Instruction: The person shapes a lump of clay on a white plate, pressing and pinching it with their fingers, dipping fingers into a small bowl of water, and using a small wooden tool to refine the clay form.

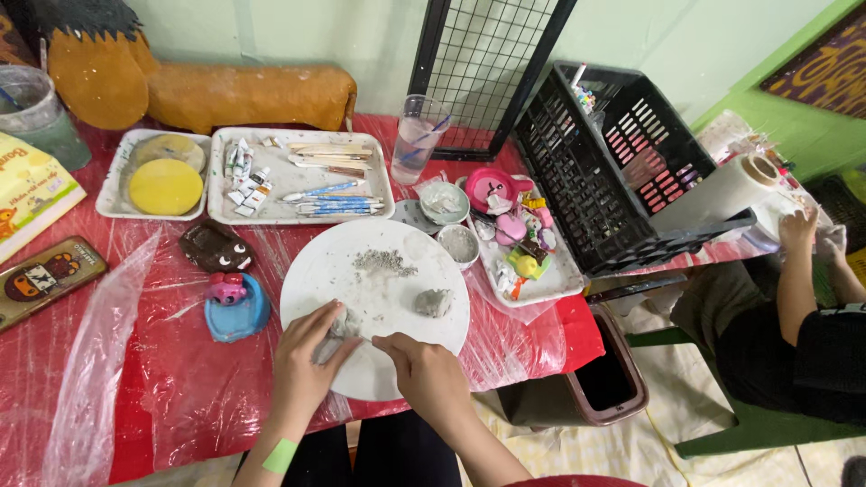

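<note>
Grey clay lump point(345, 323) pinched between both hands point(361, 347) on white board point(397, 289); its axis unclear.

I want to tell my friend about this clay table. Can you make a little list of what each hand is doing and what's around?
Left hand: pressing a grey clay lump on the round white board
Right hand: beside the lump, pinching something thin; too small to tell
Also on board: clay ball, crumbs
Left of board: pink figure on blue dish
Behind: tool tray, black crate
</note>
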`<action>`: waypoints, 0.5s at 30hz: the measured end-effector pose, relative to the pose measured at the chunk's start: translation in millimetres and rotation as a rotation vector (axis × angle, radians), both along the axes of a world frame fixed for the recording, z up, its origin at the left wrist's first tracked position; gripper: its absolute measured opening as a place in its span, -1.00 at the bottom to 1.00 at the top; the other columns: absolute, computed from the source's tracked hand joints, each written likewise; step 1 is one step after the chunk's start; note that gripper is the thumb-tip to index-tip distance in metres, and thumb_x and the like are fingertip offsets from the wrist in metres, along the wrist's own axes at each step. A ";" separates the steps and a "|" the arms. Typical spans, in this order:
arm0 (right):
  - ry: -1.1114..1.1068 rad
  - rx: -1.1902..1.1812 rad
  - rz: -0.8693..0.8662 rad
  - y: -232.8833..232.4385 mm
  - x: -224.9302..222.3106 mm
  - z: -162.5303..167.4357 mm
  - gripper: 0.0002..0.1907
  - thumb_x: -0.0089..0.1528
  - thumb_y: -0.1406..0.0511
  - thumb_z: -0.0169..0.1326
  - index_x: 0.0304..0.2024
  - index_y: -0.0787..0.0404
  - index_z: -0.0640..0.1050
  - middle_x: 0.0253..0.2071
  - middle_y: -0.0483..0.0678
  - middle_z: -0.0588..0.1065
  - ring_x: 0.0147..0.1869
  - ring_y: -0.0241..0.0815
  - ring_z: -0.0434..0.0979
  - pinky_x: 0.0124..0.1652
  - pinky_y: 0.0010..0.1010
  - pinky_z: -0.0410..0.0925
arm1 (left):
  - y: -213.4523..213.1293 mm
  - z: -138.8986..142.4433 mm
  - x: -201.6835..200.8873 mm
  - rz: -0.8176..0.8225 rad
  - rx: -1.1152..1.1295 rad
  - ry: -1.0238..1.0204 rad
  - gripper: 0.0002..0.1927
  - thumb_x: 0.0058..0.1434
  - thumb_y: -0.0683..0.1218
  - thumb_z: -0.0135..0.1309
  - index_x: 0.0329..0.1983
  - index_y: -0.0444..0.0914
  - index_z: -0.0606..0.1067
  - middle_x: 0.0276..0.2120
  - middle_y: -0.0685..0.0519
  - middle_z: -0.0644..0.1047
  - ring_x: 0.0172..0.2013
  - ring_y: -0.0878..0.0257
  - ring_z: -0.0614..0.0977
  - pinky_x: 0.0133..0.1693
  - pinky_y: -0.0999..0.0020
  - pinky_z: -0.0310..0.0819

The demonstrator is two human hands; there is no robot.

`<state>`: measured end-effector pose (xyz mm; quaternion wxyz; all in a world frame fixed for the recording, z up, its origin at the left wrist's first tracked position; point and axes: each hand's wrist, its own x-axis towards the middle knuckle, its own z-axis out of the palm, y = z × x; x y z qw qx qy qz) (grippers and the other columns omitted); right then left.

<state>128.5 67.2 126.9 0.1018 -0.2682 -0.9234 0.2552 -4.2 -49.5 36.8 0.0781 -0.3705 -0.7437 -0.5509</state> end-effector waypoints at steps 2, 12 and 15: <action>0.057 0.033 0.001 0.5 3.0 3.0 -0.80 0.30 0.25 0.07 -0.11 -0.04 0.69 -0.50 0.09 0.58 -0.41 0.13 0.60 -0.41 -0.08 0.41 | 0.7 3.4 3.3 0.020 0.005 -0.035 -0.41 -0.05 -0.08 0.41 0.10 -0.24 0.56 0.04 -0.03 0.61 0.02 0.03 0.63 0.03 0.16 0.50; 0.102 -0.015 0.099 37.1 -4.0 -1.0 -0.85 0.30 0.26 0.12 -0.11 0.07 0.65 -0.45 0.09 0.60 -0.35 0.10 0.63 -0.34 -0.16 0.43 | -1.2 6.9 4.5 -0.084 -0.013 -0.025 -0.42 -0.08 -0.06 0.41 0.01 -0.20 0.44 0.08 -0.07 0.53 0.06 0.01 0.59 -0.02 0.15 0.51; 0.141 -0.085 0.148 34.9 -1.7 -2.7 -0.75 0.29 0.33 0.08 0.01 0.05 0.65 -0.38 0.10 0.61 -0.33 0.09 0.62 -0.32 -0.18 0.44 | -4.1 7.0 0.0 -0.109 -0.151 -0.184 -0.29 -0.11 -0.01 0.46 0.10 -0.18 0.40 -0.03 -0.02 0.55 -0.03 0.01 0.60 -0.06 0.14 0.51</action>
